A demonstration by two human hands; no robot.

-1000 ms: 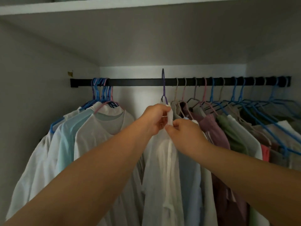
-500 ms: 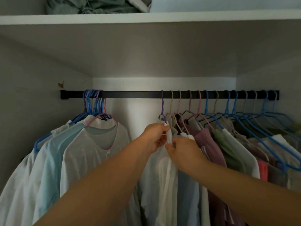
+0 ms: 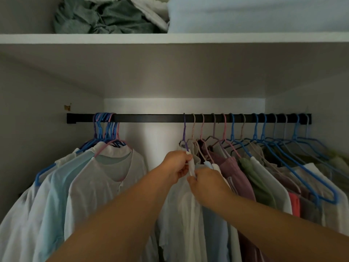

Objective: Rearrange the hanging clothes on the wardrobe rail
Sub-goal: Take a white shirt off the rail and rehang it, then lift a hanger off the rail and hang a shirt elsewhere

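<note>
1. Clothes on thin coloured plastic hangers hang from a straight black wardrobe rail (image 3: 151, 118) that runs left to right under a white shelf (image 3: 170, 38).
2. A tight bunch of pale white and light blue shirts (image 3: 85, 182) hangs at the left end of the rail; a longer, looser row of mauve, green, grey and white garments (image 3: 264, 171) fills the right half. A bare stretch of rail lies between them.
3. At the left edge of the right row, a white shirt (image 3: 181, 214) hangs on a purple hanger (image 3: 184, 133), its hook over the rail.
4. The left hand (image 3: 174, 165) pinches the shirt's white neck edge just below the hanger's neck; the right hand (image 3: 205, 181) pinches the same strip of fabric slightly lower. Each hand's grip is pressed closed on cloth, and the two hands almost touch.
5. The shirt looks light, soft and limp, so it would likely sag or slide off if pulled by the cloth alone. The stiff hanger neck, directly above the left hand, seems the surer place to hold for lifting or sliding.
6. Crumpled green and white fabric (image 3: 105, 17) and a pale blue folded bundle (image 3: 245, 14) lie on the shelf above.
</note>
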